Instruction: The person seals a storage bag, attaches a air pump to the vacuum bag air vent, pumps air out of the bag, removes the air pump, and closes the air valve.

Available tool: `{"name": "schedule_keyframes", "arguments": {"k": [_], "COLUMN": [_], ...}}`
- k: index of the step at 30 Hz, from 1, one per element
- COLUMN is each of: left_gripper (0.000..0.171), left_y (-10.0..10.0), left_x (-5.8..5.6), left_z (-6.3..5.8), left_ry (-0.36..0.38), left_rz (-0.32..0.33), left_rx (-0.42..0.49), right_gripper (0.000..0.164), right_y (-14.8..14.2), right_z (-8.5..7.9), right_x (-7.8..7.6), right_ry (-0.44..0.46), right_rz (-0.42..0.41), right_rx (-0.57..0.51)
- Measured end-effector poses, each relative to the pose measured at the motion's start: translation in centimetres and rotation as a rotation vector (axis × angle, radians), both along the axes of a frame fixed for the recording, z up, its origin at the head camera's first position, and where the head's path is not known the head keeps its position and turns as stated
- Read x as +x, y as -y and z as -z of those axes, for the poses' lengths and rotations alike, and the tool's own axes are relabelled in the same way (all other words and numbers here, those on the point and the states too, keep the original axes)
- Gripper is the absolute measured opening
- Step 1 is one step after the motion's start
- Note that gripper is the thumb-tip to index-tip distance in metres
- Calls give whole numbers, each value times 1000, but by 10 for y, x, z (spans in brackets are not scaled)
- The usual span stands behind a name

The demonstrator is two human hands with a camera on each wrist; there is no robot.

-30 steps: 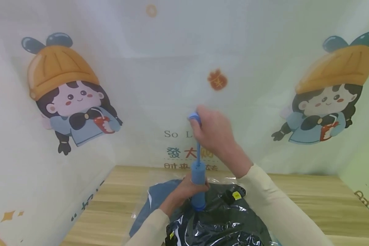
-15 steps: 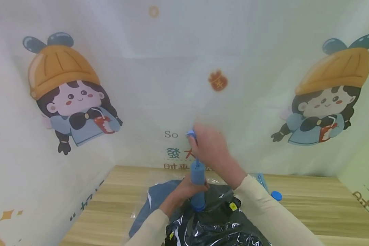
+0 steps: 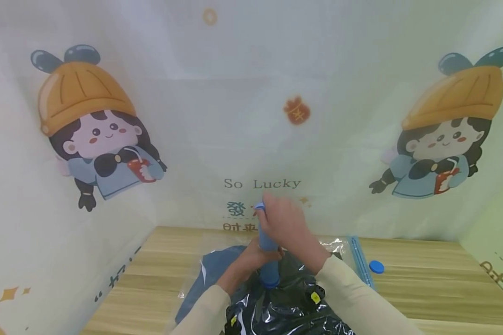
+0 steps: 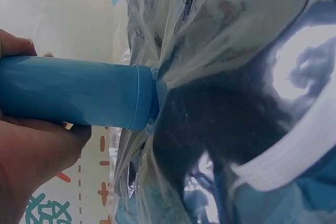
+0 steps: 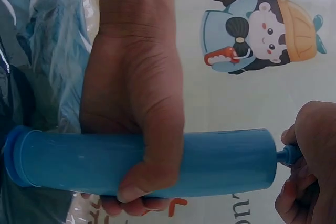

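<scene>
A blue hand pump (image 3: 269, 270) stands upright on a clear plastic storage bag (image 4: 142, 3) with dark and blue fabric inside. My left hand (image 3: 251, 258) grips the pump's barrel around its middle, with the thumb across it in the right wrist view. In the left wrist view the pump's base (image 4: 140, 98) presses against the bag, where the plastic wrinkles around it. My right hand (image 3: 286, 222) holds the pump's handle (image 3: 260, 205) at the top. Only a short length of the rod (image 5: 286, 155) shows between handle and barrel.
Right of the bag, a round blue cap (image 3: 377, 266) lies on the wooden tabletop (image 3: 423, 279). The bag's blue zip edge (image 3: 361, 261) runs along its right side. A printed cloth (image 3: 251, 116) with cartoon figures hangs behind and at both sides.
My right hand has come down with the handle, so the rod has slid into the barrel. The left hand and barrel have stayed in place. The blue cap has come into sight.
</scene>
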State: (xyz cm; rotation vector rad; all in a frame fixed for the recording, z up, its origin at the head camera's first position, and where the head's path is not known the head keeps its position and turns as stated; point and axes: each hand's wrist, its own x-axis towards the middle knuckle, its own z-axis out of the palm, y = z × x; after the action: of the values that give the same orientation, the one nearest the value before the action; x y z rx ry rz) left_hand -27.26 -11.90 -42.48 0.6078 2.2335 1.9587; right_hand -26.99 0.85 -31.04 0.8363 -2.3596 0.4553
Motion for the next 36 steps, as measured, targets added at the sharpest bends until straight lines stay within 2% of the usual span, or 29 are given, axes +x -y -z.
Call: {"name": "schedule_keyframes", "arguments": {"k": [4,10,18,21,30,36], "left_gripper": [26,22,26,23,13,9], "left_y": [-1,-2,0,0,-1,-2], "left_x": [-1,-3,0,2,3,4], "left_z": [0,-2,-3,-2,-4,-3], "left_ry": [3,-6,-26,-10,10,11], "left_rz": [2,13,16,9,-29,-26], "left_rx": [0,3,-14,-21,-89,-103], "right_gripper": [13,13,12,14,25,25], "right_y": [0,-1,-1,-3,-8,-11], "right_z": [7,13,8,-2,-52,-81], "right_x": [1,0,-1,2,7,13], "right_ry": [36,23,36,18,-62,-105], "right_rz": [2,-21,-27,-46,-110,-113], "right_rx": [1,-12,-13,-27,-112,-145]}}
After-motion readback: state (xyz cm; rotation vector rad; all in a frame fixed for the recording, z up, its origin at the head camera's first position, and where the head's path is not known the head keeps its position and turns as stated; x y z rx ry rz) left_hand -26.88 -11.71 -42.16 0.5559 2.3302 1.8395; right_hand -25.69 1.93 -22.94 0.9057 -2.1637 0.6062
